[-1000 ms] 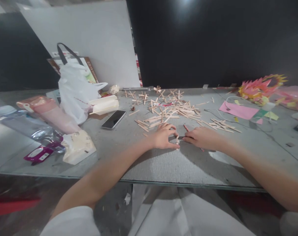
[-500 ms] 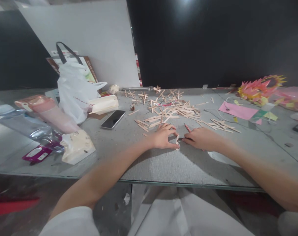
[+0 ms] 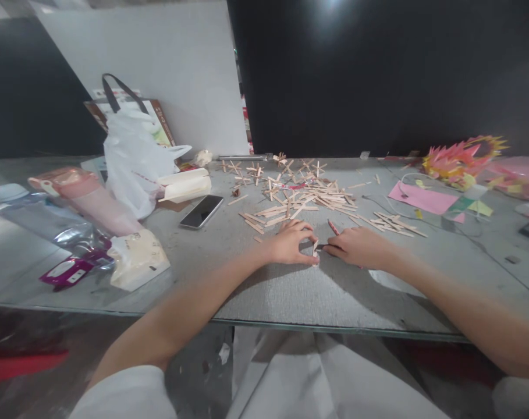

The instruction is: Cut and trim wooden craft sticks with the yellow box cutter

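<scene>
My left hand point(image 3: 290, 243) rests on the grey table with thumb and fingers curled in a pinch. Held upright between them is a small piece of wooden craft stick point(image 3: 315, 248). Facing it from the right, my right hand point(image 3: 355, 247) is closed round a slim tool with a dark flat tip point(image 3: 320, 247), which touches or nearly touches the wood. A reddish, patterned part point(image 3: 333, 227) sticks out above the right fingers; whether it belongs to the same tool I cannot tell. Just beyond both hands lies a loose pile of craft sticks point(image 3: 329, 195).
Small star-shaped stick assemblies point(image 3: 258, 170) stand behind the pile. At left are a phone point(image 3: 202, 211), a white plastic bag point(image 3: 131, 157), bottles point(image 3: 46, 218) and a purple packet point(image 3: 67, 272). Pink paper point(image 3: 421, 196), cables and a spiky paper craft point(image 3: 460, 160) lie right. Dark panels rise behind.
Both hands keep nearly the same pose, with the wood and the tool in place. The view has shifted very slightly.
</scene>
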`<state>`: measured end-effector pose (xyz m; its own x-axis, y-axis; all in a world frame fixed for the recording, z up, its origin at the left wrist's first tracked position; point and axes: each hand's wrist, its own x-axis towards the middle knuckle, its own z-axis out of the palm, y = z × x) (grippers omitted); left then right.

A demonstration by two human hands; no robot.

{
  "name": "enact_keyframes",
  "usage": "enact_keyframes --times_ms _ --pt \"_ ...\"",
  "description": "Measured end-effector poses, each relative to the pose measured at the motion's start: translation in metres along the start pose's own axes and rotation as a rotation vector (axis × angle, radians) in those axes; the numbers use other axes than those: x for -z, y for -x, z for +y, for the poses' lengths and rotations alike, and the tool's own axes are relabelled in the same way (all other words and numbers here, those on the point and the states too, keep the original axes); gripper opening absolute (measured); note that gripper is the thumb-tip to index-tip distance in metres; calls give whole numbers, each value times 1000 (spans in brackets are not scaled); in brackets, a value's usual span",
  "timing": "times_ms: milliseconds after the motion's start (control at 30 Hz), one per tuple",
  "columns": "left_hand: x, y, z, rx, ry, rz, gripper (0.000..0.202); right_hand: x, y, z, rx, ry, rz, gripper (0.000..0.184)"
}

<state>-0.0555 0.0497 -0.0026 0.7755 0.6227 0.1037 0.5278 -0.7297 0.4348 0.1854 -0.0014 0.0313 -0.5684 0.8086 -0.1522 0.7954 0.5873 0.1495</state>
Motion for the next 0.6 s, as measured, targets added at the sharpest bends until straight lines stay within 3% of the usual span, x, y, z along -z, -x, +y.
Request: enact_keyframes --times_ms 600 --pt "0 0 2 11 10 -3 49 -9 0 -1 -17 54 5 48"
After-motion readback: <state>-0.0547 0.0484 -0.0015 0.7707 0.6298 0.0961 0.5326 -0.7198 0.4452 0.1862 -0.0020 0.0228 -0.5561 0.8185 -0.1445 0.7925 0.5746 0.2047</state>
